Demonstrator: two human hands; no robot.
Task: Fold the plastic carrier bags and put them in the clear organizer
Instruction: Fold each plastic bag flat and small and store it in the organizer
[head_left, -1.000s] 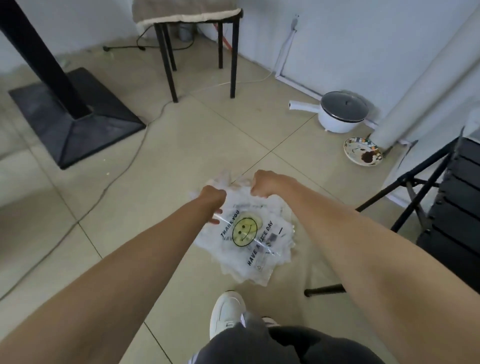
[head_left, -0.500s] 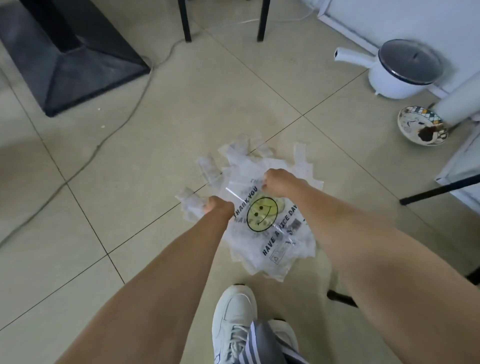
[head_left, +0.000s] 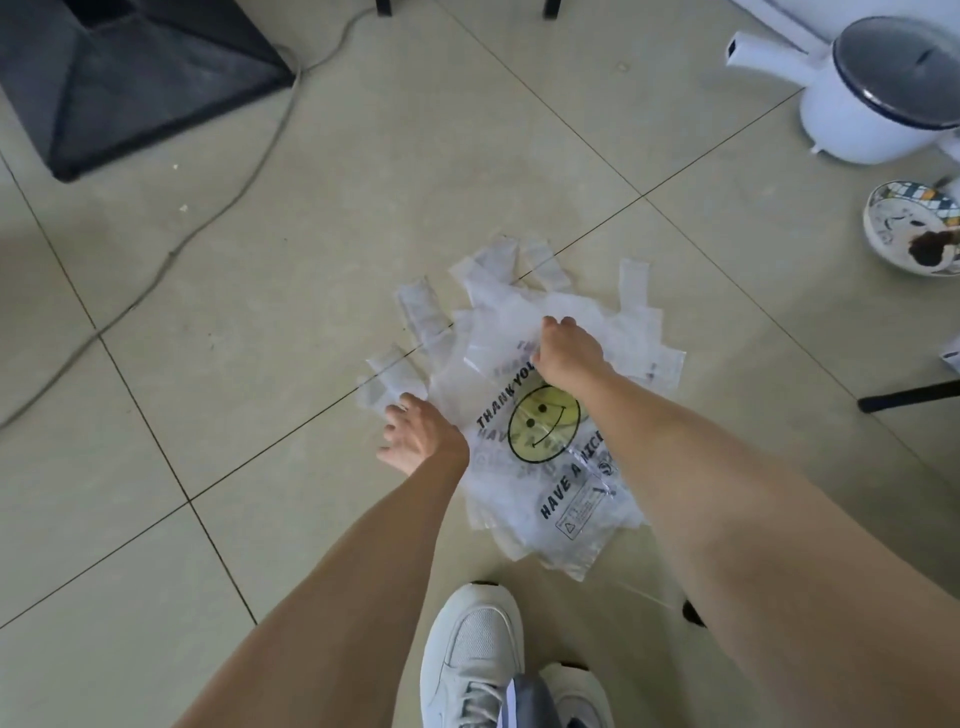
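both hands on carrier bags (head_left: 545, 467): right grip (head_left: 563, 353) pinching top bag, left grip (head_left: 415, 436) released.

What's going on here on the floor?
A person bends over a pile of plastic bags on the tiled floor. The right hand grips the top of the smiley bag; the left hand lies spread at the pile's edge. Nothing looks folded, and no organizer is in view.

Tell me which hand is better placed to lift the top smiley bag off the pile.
Right, probably. The right hand already grips the top edge of the smiley bag, fingers curled into the plastic. The left hand sits open at the pile's left edge, fingers spread, gripping nothing.
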